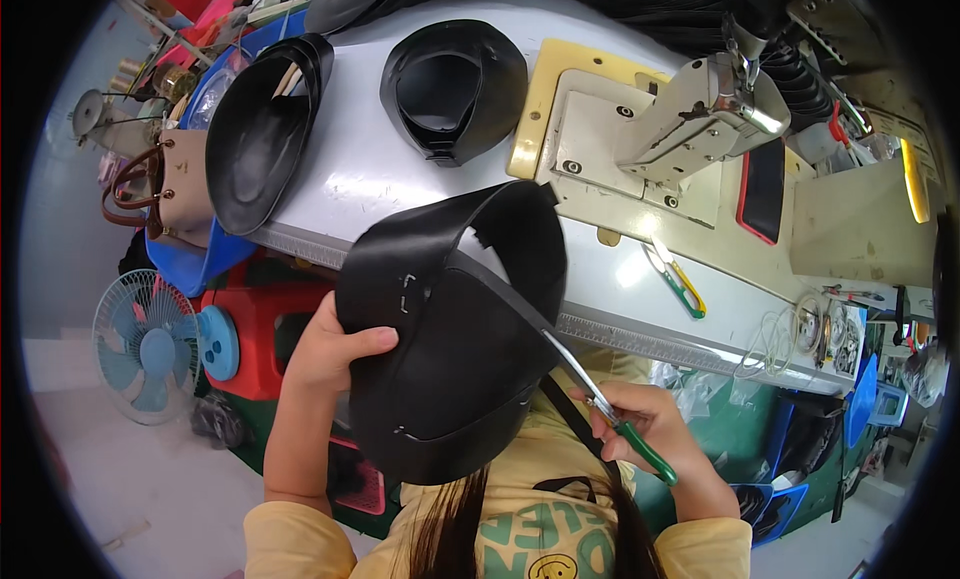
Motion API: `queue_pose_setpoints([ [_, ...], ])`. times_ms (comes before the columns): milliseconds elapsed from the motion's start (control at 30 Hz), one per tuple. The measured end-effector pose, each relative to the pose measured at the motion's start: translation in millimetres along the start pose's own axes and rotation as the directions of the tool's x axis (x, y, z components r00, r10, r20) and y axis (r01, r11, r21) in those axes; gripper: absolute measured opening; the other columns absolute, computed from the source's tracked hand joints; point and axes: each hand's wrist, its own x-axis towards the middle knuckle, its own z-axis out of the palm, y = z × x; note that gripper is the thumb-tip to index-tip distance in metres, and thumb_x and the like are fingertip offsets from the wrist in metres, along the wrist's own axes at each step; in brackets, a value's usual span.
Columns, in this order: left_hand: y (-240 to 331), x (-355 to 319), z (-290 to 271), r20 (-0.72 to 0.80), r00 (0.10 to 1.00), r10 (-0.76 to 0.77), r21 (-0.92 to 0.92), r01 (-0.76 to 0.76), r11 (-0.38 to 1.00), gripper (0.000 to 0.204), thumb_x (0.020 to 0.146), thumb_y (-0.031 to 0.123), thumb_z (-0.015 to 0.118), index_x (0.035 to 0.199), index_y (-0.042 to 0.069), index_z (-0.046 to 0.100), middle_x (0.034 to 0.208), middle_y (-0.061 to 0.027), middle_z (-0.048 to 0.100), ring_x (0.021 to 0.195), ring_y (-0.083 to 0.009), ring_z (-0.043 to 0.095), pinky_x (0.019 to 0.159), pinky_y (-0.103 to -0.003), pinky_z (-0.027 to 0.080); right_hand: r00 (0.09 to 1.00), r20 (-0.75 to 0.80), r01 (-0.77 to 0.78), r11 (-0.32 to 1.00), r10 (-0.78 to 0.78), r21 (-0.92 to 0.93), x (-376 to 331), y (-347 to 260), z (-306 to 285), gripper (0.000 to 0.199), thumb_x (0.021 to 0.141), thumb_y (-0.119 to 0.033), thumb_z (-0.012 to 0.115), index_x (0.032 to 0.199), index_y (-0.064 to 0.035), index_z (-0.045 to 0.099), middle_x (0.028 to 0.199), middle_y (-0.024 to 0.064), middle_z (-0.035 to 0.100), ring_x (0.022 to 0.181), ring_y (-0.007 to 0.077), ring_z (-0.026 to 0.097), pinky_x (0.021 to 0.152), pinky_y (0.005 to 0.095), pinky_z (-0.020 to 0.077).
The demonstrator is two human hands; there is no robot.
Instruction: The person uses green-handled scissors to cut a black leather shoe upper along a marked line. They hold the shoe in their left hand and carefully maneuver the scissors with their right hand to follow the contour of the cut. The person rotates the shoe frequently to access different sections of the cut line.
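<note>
My left hand [335,354] grips a black leather bag piece [440,369] by its left side, with the thumb on its outer face. The piece is rounded and hollow, tilted up in front of my chest, with a wide band across its top and pale stitches on it. In my right hand [650,424] is a pair of scissors [590,384] with a green handle. Its metal blades point up and left to the right edge of the leather, where a narrow black strip runs. Whether the blades are apart cannot be seen.
Two more black leather pieces [265,134] [455,89] rest on the white table [350,179]. A sewing machine [690,119] stands at right, near a red-edged phone [762,191] and yellow-green snips [678,277]. A blue fan [155,349] and a beige handbag [185,184] are at left.
</note>
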Motion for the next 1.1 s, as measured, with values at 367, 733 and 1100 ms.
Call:
queue_pose_setpoints([
  [367, 11, 0, 10, 0.03, 0.994, 0.1, 0.171, -0.104, 0.98, 0.04, 0.067, -0.003, 0.069, 0.105, 0.0, 0.057, 0.096, -0.0068, 0.062, 0.087, -0.0141, 0.058, 0.079, -0.028, 0.046, 0.979, 0.2, -0.06, 0.992, 0.037, 0.108, 11, 0, -5, 0.066, 0.066, -0.021, 0.078, 0.122, -0.0012, 0.049, 0.081, -0.0007, 0.048, 0.072, 0.0078, 0.045, 0.064, 0.0188, 0.0375],
  [733, 18, 1, 5, -0.004, 0.997, 0.071, 0.243, -0.068, 0.968, 0.039, 0.065, -0.003, 0.07, 0.102, -0.001, 0.059, 0.095, -0.0066, 0.063, 0.084, -0.013, 0.058, 0.078, -0.027, 0.046, 0.991, 0.071, -0.113, 0.994, 0.113, -0.014, 1, -5, -3, 0.056, 0.066, -0.011, 0.077, 0.116, 0.0008, 0.053, 0.078, -0.0022, 0.045, 0.07, 0.0054, 0.041, 0.063, 0.0176, 0.0349],
  [1100, 24, 4, 6, 0.092, 0.993, 0.071, 0.265, -0.093, 0.96, 0.033, 0.066, -0.001, 0.07, 0.098, -0.002, 0.061, 0.092, -0.0054, 0.064, 0.084, -0.0113, 0.057, 0.078, -0.026, 0.045, 0.987, 0.092, -0.143, 0.986, 0.135, 0.084, -4, -5, 5, 0.057, 0.067, -0.02, 0.078, 0.116, -0.0014, 0.055, 0.077, -0.0022, 0.046, 0.067, 0.0045, 0.041, 0.061, 0.0176, 0.0343],
])
